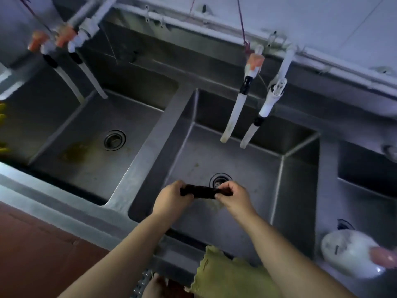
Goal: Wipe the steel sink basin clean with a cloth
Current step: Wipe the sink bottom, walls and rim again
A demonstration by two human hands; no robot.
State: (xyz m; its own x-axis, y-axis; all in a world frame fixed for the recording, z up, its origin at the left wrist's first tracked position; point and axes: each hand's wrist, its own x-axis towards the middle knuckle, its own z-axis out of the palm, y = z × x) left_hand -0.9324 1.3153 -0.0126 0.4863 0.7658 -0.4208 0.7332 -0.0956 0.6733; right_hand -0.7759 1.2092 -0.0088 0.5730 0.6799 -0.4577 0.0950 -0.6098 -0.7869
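Note:
A dark cloth (200,192), twisted into a short roll, hangs over the middle steel basin (298,190), just in front of its round drain (220,180). My left hand (171,197) grips the roll's left end. My right hand (233,196) grips its right end. Both hands are held above the basin floor, which shows brownish stains below them.
A second basin (71,130) with a drain and yellow stains lies to the left, a third at the right edge. White taps with hoses (233,117) hang over the basins. A yellow-green cloth (225,274) drapes the front rim. A white bottle (352,254) lies at the right.

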